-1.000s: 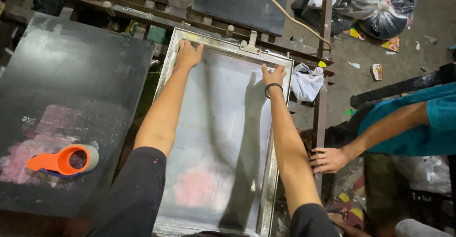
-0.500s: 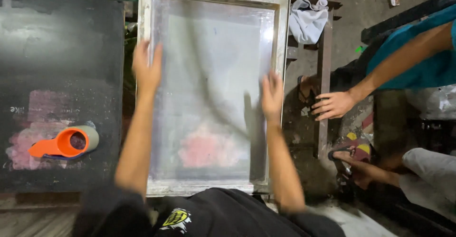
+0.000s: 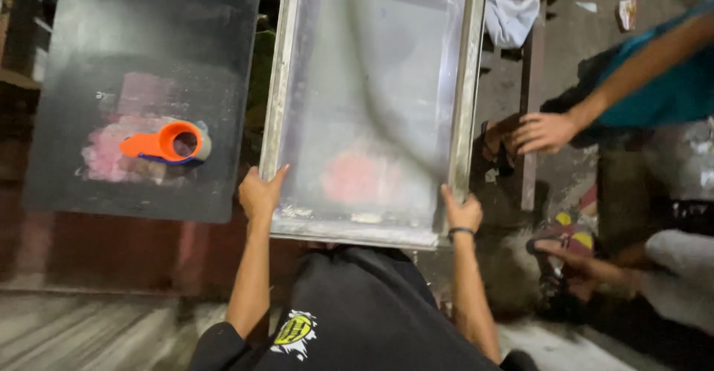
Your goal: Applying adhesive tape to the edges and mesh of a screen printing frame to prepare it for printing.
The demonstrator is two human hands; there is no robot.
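Left hand (image 3: pixel 260 192) clamped on screen frame (image 3: pixel 372 110) near-left corner | right hand (image 3: pixel 461 211) clamped on near-right corner | pink ink patch present on mesh | orange tape dispenser (image 3: pixel 165 144) untouched on black tabletop (image 3: pixel 89 81)

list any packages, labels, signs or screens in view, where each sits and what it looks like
Printing screen: centre, a rectangular pale metal frame with grey mesh and a pink patch; left hand and right hand grip its near corners.
Small wrapper: on the floor at top right, a crumpled white and orange scrap.
Shirt emblem: bottom centre on the black shirt, a yellow and white patch.
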